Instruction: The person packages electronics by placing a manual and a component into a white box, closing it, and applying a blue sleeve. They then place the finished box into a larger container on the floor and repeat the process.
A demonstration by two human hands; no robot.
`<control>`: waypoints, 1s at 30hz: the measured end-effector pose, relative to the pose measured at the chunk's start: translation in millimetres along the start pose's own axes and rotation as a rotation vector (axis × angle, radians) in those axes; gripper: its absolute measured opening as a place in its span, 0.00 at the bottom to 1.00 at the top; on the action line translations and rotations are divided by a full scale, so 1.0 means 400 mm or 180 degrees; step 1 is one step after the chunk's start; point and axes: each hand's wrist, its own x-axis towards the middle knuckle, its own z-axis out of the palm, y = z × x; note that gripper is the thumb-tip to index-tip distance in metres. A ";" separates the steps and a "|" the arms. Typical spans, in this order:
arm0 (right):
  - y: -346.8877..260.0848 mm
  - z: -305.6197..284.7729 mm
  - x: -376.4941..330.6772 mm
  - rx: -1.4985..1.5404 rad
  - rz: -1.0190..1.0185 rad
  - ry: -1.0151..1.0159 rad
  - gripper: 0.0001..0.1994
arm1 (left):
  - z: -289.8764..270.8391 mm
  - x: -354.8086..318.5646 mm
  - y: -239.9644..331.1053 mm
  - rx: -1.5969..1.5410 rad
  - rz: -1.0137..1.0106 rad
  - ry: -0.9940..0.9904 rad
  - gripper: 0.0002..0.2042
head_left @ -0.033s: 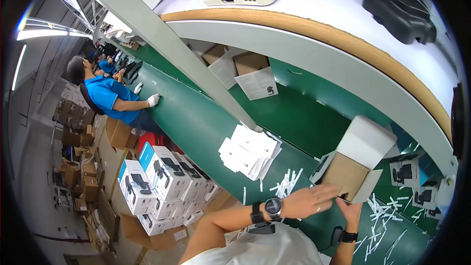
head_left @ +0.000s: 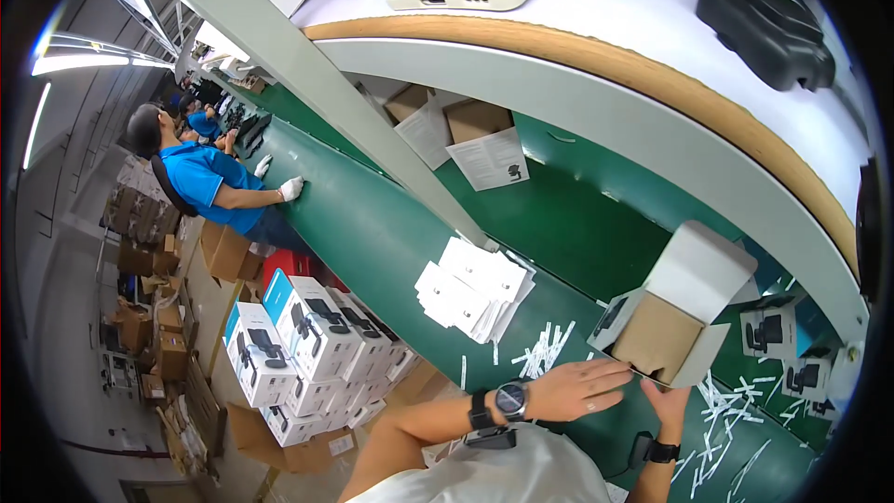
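Note:
A white carton [head_left: 672, 317] with a brown cardboard insert lies tilted on the green bench [head_left: 372, 233], its lid flap open toward the upper right. My left hand [head_left: 577, 389], a watch on its wrist, lies flat with its fingers stretched toward the carton's lower edge. My right hand [head_left: 669, 402] comes up from below and pinches that lower edge. Thin white strips [head_left: 542, 350] are scattered around both hands. A fanned pile of white leaflets [head_left: 475, 291] lies left of the carton.
Stacked white product boxes [head_left: 307, 345] stand beside the bench at lower left. A co-worker in a blue shirt [head_left: 200, 177] with white gloves works farther up. Brown cartons with leaflets [head_left: 475, 126] sit on the far belt. More printed boxes [head_left: 773, 331] lie at right.

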 end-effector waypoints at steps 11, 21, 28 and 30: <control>-0.127 -0.015 0.067 -0.0536 -0.0136 0.0121 0.41 | -0.054 -0.433 -0.231 0.2191 -0.4228 -0.0891 0.51; -0.171 0.065 -0.157 -0.0475 0.0088 0.0345 0.50 | -0.044 -0.468 -0.223 0.2145 -0.3058 -0.0091 0.33; -0.149 0.088 -0.209 -0.0787 -0.0171 0.0518 0.41 | -0.091 -0.459 -0.259 0.2027 -0.2411 0.0112 0.18; -0.137 0.087 -0.242 -0.0868 -0.0103 0.0596 0.38 | -0.115 -0.441 -0.255 0.2172 -0.2264 0.0600 0.15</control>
